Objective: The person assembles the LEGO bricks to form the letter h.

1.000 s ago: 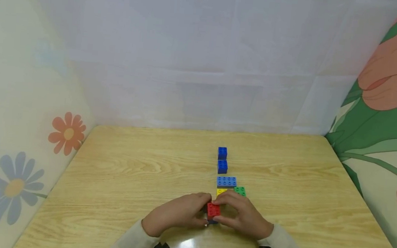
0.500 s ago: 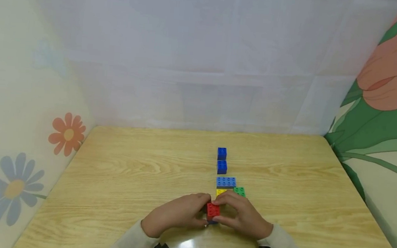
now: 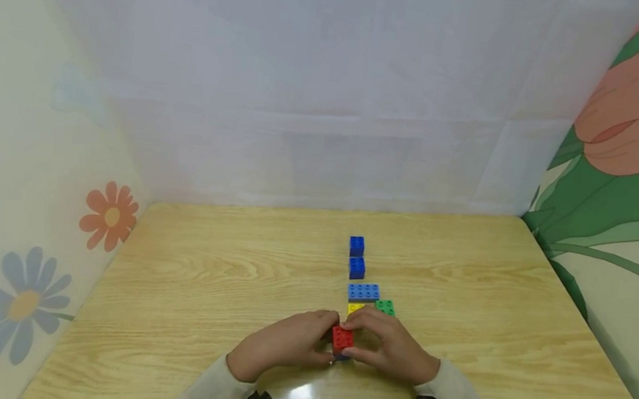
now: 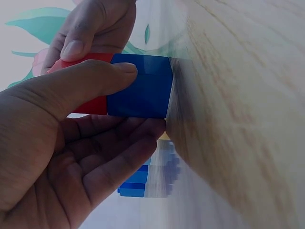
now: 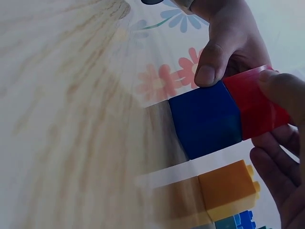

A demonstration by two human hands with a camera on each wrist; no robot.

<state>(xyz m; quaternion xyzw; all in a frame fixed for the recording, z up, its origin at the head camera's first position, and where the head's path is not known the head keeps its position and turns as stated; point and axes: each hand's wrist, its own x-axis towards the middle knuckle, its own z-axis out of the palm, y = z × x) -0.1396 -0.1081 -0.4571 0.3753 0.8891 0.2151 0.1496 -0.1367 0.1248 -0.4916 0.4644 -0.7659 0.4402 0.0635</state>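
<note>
A red toy building brick (image 3: 343,337) sits on top of a dark blue brick (image 5: 205,126), and no studs show at the seam between them. My left hand (image 3: 288,345) holds the blue brick, its thumb lying along the side in the left wrist view. From the other side, my right hand (image 3: 394,349) grips the red brick between thumb and fingers. Both wrist views show the blue brick's base at the tabletop. Just beyond the hands is a yellow brick (image 3: 355,309), partly covered by the right hand in the head view.
A green brick (image 3: 385,307) lies right of the yellow one. Farther back come a long lighter blue brick (image 3: 363,292) and two small dark blue bricks (image 3: 356,268) in a line. White sheeting (image 3: 327,100) backs the wooden table (image 3: 208,259); printed walls flank it.
</note>
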